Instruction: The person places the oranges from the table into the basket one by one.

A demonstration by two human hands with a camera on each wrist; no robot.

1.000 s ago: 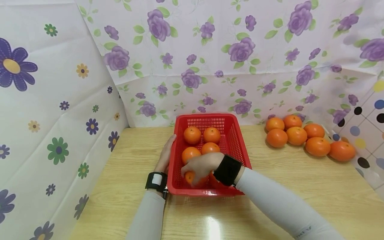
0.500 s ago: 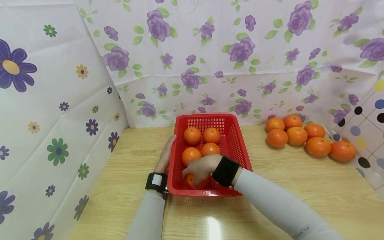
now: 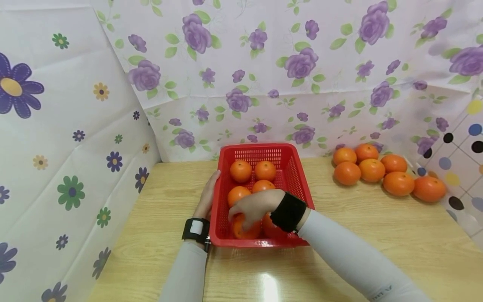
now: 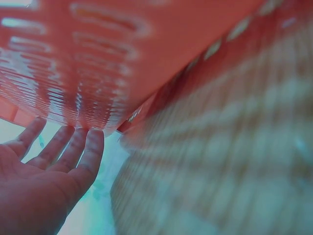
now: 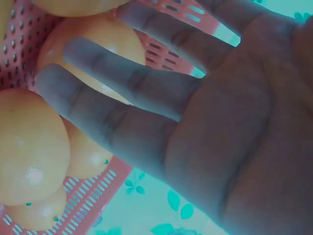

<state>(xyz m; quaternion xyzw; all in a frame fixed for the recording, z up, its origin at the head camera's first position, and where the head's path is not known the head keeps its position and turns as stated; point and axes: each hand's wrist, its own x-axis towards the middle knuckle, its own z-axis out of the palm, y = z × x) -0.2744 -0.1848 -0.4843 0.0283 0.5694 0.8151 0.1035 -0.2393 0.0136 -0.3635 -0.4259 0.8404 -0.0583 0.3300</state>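
A red plastic basket (image 3: pixel 260 243) with slotted walls holds several oranges. Over its front part is my right hand (image 3: pixel 255 204), just above an orange (image 3: pixel 247 230) in the front left corner. In the right wrist view, the fingers (image 5: pixel 112 117) reach out nearly straight and spread, with oranges beyond and beside them. Another orange (image 3: pixel 272 226) lies at the front right, partly covered by my wrist. Against the basket's left outer wall rests my left hand (image 3: pixel 206 197). Its extended fingers (image 4: pixel 90 152) touch the slotted side in the left wrist view.
To the right on the wooden table (image 3: pixel 354 222) lies a group of several loose oranges (image 3: pixel 372 170). A flowered cloth (image 3: pixel 241 75) hangs behind the table, and another patterned sheet (image 3: pixel 75 142) stands along the left side.
My right hand has risen slightly off the front left orange, and more of the front oranges shows. The left hand stays at the basket's side.
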